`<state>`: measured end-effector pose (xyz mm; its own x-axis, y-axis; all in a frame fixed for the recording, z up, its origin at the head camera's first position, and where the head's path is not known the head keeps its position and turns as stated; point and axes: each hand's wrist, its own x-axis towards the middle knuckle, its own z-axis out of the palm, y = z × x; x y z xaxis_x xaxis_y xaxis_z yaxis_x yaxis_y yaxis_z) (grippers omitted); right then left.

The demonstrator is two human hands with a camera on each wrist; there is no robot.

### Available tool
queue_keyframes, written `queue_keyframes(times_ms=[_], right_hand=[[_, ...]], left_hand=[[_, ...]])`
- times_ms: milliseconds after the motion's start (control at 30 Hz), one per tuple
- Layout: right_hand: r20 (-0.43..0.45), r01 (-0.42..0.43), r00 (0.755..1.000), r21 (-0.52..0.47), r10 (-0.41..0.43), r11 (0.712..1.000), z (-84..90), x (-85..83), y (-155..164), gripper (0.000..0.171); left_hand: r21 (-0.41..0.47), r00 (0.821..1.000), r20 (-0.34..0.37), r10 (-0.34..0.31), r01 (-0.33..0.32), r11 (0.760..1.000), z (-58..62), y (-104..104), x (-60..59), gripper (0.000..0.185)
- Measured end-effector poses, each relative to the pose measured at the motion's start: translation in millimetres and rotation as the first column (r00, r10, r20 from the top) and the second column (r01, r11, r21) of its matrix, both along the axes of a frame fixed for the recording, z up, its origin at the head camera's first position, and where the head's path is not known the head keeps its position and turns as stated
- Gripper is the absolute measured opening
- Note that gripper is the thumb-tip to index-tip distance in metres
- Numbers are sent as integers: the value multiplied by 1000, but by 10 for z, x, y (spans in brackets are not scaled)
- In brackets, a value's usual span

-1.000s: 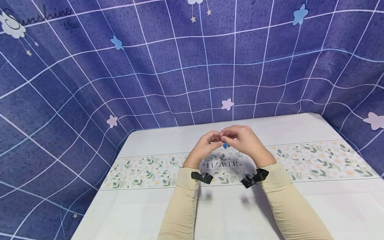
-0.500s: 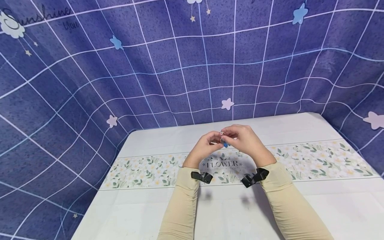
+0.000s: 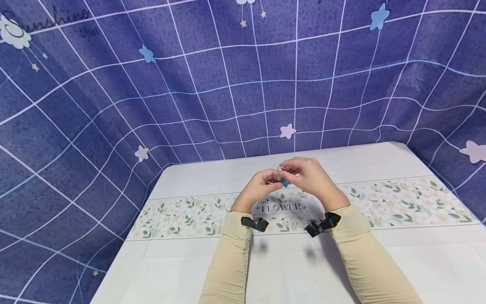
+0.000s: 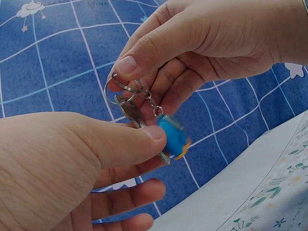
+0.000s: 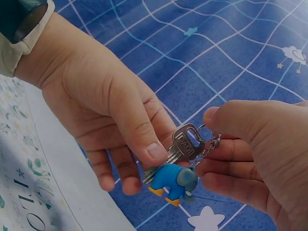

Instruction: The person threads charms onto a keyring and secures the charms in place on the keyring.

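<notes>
Both hands meet in the air above the table around a small keyring. My left hand (image 3: 257, 189) pinches a silver key (image 5: 187, 144), its thumb pressed on the blade side. My right hand (image 3: 310, 178) pinches the metal split ring (image 4: 106, 92) between thumb and index finger. From the ring a short chain (image 4: 150, 99) leads to a blue charm (image 5: 166, 175), a little elephant-like figure with a grey head and yellow feet. In the right wrist view the charm hangs just below the left thumb, beside the key. The fingers behind the key are partly hidden.
Below the hands lies a white table cover (image 3: 182, 261) with a floral band (image 3: 410, 202) lettered FLOWER. A blue gridded curtain (image 3: 243, 105) with stars stands behind and at the sides. Black camera mounts (image 3: 255, 223) sit on both wrists.
My left hand's fingers have lowered slightly, and the blue charm has shifted a little at the left thumb. The right hand has stayed almost in place, holding the ring.
</notes>
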<state>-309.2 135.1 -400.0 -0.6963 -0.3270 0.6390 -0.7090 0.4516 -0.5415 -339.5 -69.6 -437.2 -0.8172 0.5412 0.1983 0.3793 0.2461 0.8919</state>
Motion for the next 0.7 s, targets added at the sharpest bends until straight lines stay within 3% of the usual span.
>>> queue_keyframes(times_ms=[333,700], right_hand=[[-16,-15,1000,-22,15,1000,14,-9,21,21],[8,-18,1000,-32,18,999,18,4,28,21]], left_hand=[[36,995,76,-67,65,997,-21,-13,-13,18],[59,995,92,-49,44,997,5,-5,-22,15]])
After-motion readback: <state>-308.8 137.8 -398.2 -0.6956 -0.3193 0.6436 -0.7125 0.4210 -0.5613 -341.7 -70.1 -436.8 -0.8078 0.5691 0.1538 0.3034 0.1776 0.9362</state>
